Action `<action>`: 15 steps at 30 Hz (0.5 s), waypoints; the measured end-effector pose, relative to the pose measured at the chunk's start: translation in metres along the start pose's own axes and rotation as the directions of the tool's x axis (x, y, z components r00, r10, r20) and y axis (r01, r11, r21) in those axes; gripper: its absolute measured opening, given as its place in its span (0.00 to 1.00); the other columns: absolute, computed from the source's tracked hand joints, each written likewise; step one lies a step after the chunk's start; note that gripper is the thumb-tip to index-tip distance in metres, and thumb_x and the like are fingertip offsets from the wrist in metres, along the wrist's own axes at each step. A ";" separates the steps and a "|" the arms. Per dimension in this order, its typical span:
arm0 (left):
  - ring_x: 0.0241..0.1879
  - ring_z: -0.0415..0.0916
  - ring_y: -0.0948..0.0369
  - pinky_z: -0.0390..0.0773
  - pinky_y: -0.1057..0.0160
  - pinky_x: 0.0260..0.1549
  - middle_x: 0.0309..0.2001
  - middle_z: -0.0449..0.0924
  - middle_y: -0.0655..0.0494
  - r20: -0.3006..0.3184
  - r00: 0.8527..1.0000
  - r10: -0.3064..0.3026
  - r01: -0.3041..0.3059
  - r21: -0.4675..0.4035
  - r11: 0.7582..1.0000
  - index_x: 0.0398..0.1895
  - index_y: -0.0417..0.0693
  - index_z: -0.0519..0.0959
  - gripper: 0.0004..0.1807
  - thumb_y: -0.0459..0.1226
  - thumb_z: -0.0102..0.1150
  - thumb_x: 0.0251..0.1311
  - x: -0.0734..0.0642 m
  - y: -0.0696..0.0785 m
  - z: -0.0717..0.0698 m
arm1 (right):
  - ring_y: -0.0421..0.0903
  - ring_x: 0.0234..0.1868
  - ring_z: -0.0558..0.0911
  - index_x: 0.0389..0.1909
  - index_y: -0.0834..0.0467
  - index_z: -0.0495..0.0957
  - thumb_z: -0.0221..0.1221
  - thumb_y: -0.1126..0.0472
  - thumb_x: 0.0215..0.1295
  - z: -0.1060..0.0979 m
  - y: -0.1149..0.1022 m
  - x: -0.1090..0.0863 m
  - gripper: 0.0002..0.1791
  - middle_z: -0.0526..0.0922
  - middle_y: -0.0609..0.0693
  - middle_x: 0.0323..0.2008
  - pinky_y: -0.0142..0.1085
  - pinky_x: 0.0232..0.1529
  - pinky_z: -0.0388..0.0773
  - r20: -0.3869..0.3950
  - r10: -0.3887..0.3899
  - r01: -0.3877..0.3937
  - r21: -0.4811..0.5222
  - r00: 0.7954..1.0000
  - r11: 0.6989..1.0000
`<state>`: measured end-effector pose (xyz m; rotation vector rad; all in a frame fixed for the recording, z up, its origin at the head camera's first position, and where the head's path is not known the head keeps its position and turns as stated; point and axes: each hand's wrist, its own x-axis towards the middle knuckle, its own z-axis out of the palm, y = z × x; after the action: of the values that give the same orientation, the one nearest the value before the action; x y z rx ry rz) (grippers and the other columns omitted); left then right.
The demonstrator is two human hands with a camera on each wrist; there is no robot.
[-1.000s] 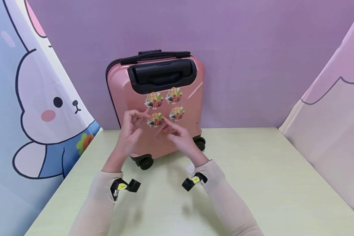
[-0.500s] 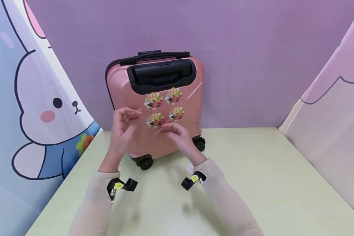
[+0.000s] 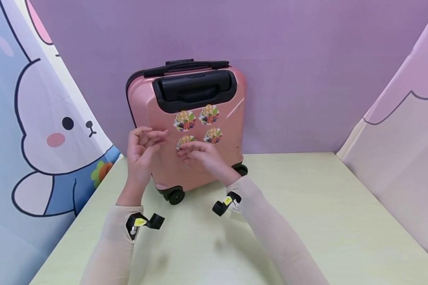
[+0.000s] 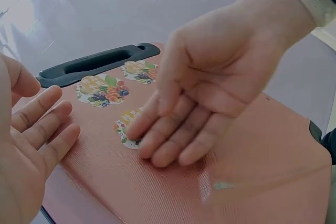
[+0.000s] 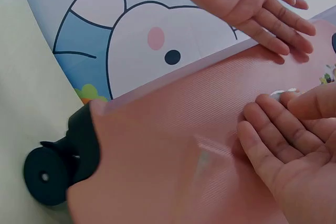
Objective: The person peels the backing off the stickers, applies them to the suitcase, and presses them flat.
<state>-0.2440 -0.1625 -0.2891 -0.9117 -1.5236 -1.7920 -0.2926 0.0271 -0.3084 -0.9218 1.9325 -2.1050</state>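
Four fruit stickers [image 3: 184,121] are borne by the pink suitcase [image 3: 174,170], each printed with orange Chinese characters too small to be read surely. The lower-left one is partly covered by the right hand [image 3: 203,153], its fingers relaxed and free; contact cannot be told. The left hand [image 3: 140,152], loosely bent and also free, is held farther left. Beyond both hands the suitcase is stood, its black handle [image 3: 197,88] set above them; yellow labels [image 3: 140,222] at the wrists cannot be read.
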 end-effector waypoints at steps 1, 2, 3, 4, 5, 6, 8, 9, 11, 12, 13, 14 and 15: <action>0.55 0.79 0.55 0.76 0.60 0.55 0.47 0.81 0.50 -0.003 1.000 -0.003 0.003 -0.003 1.000 0.54 0.44 0.66 0.20 0.18 0.37 0.63 0.000 0.000 0.000 | 0.52 0.49 0.84 0.56 0.74 0.76 0.48 0.73 0.72 0.001 -0.003 0.002 0.17 0.83 0.65 0.48 0.47 0.52 0.80 0.002 0.001 -0.001 -0.010 1.000 1.000; 0.55 0.79 0.56 0.76 0.60 0.55 0.47 0.81 0.50 -0.005 1.000 -0.007 0.007 -0.004 1.000 0.54 0.44 0.66 0.20 0.18 0.37 0.63 0.000 0.000 0.000 | 0.52 0.48 0.84 0.55 0.74 0.76 0.47 0.73 0.71 0.002 -0.006 0.004 0.16 0.84 0.65 0.47 0.47 0.51 0.81 0.002 -0.002 0.002 -0.023 1.000 1.000; 0.55 0.79 0.56 0.76 0.60 0.55 0.47 0.81 0.50 -0.007 1.000 -0.009 0.009 -0.006 1.000 0.54 0.44 0.66 0.20 0.18 0.37 0.63 -0.001 0.000 0.000 | 0.52 0.48 0.84 0.55 0.75 0.76 0.47 0.74 0.71 0.003 -0.009 0.007 0.16 0.84 0.66 0.47 0.47 0.51 0.81 0.003 -0.006 0.006 -0.030 1.000 1.000; 0.55 0.79 0.56 0.76 0.61 0.55 0.47 0.81 0.51 -0.008 1.000 -0.011 0.011 -0.005 1.000 0.54 0.44 0.66 0.20 0.18 0.37 0.63 -0.001 0.000 0.000 | 0.52 0.48 0.85 0.54 0.75 0.76 0.47 0.74 0.71 0.003 -0.013 0.008 0.16 0.84 0.66 0.46 0.47 0.52 0.80 0.002 -0.015 0.015 -0.041 1.000 0.999; 0.54 0.79 0.56 0.76 0.61 0.55 0.47 0.81 0.51 -0.008 1.000 -0.013 0.013 -0.004 1.000 0.54 0.44 0.66 0.20 0.18 0.37 0.63 -0.001 0.000 0.000 | 0.52 0.48 0.85 0.54 0.75 0.76 0.47 0.74 0.71 0.002 -0.017 0.010 0.16 0.83 0.67 0.46 0.46 0.52 0.80 0.000 -0.024 0.024 -0.049 1.000 0.998; 0.54 0.79 0.56 0.76 0.61 0.55 0.47 0.81 0.51 -0.008 1.000 -0.014 0.014 -0.004 1.000 0.54 0.44 0.66 0.20 0.18 0.37 0.63 -0.001 0.000 0.000 | 0.53 0.48 0.85 0.54 0.76 0.76 0.47 0.74 0.72 0.001 -0.021 0.012 0.16 0.83 0.67 0.47 0.46 0.53 0.80 -0.002 -0.035 0.035 -0.060 0.999 0.998; 0.54 0.79 0.57 0.76 0.61 0.56 0.47 0.81 0.52 -0.009 1.000 -0.016 0.016 -0.001 1.000 0.54 0.45 0.66 0.20 0.18 0.37 0.63 -0.001 0.000 0.000 | 0.54 0.49 0.85 0.56 0.75 0.76 0.47 0.73 0.72 -0.002 -0.027 0.014 0.16 0.83 0.68 0.48 0.45 0.54 0.79 -0.006 -0.053 0.053 -0.069 0.999 0.996; 0.54 0.79 0.57 0.76 0.61 0.56 0.47 0.81 0.52 -0.010 1.000 -0.017 0.017 -0.002 1.000 0.54 0.45 0.66 0.20 0.18 0.38 0.63 0.000 0.000 0.000 | 0.54 0.49 0.85 0.56 0.75 0.75 0.47 0.73 0.73 -0.004 -0.030 0.015 0.16 0.83 0.68 0.48 0.44 0.55 0.79 -0.008 -0.060 0.059 -0.073 0.998 0.996; 0.55 0.78 0.57 0.76 0.61 0.56 0.47 0.81 0.52 -0.010 1.000 -0.018 0.018 -0.001 1.000 0.54 0.45 0.66 0.21 0.18 0.38 0.63 0.000 0.000 0.000 | 0.54 0.49 0.85 0.57 0.75 0.75 0.48 0.72 0.73 -0.009 -0.033 0.015 0.17 0.83 0.67 0.48 0.44 0.55 0.79 -0.012 -0.076 0.075 -0.077 0.997 0.994; 0.55 0.78 0.57 0.76 0.61 0.56 0.47 0.81 0.53 -0.010 1.000 -0.020 0.020 0.002 1.000 0.54 0.45 0.66 0.21 0.18 0.38 0.63 0.000 -0.001 0.000 | 0.55 0.49 0.85 0.57 0.75 0.74 0.48 0.72 0.74 -0.011 -0.034 0.015 0.16 0.83 0.68 0.48 0.44 0.55 0.79 -0.014 -0.082 0.081 -0.073 0.997 0.994; 0.55 0.78 0.57 0.76 0.61 0.56 0.47 0.81 0.53 -0.009 1.000 -0.021 0.021 -0.001 1.000 0.54 0.45 0.66 0.21 0.18 0.38 0.63 0.000 -0.001 -0.001 | 0.55 0.50 0.85 0.57 0.75 0.74 0.48 0.72 0.74 -0.014 -0.033 0.015 0.16 0.83 0.68 0.49 0.44 0.56 0.78 -0.014 -0.090 0.089 -0.066 0.996 0.994; 0.55 0.78 0.57 0.76 0.61 0.56 0.47 0.81 0.52 -0.010 1.000 -0.021 0.021 -0.006 1.000 0.54 0.44 0.66 0.21 0.18 0.38 0.63 -0.001 -0.001 -0.001 | 0.56 0.50 0.85 0.57 0.76 0.74 0.48 0.73 0.73 -0.016 -0.033 0.014 0.16 0.82 0.69 0.49 0.45 0.56 0.78 -0.019 -0.100 0.098 -0.060 0.995 0.993; 0.55 0.78 0.57 0.76 0.61 0.56 0.47 0.81 0.53 -0.011 1.000 -0.023 0.023 -0.006 1.000 0.54 0.44 0.66 0.21 0.17 0.38 0.63 -0.001 -0.001 -0.001 | 0.57 0.50 0.84 0.57 0.77 0.74 0.48 0.73 0.73 -0.018 -0.031 0.013 0.16 0.82 0.70 0.49 0.46 0.56 0.78 -0.025 -0.108 0.106 -0.051 0.994 0.993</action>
<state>-0.2443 -0.1631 -0.2905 -0.8889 -1.5291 -1.8155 -0.3035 0.0414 -0.2745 -1.0332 1.9996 -2.1476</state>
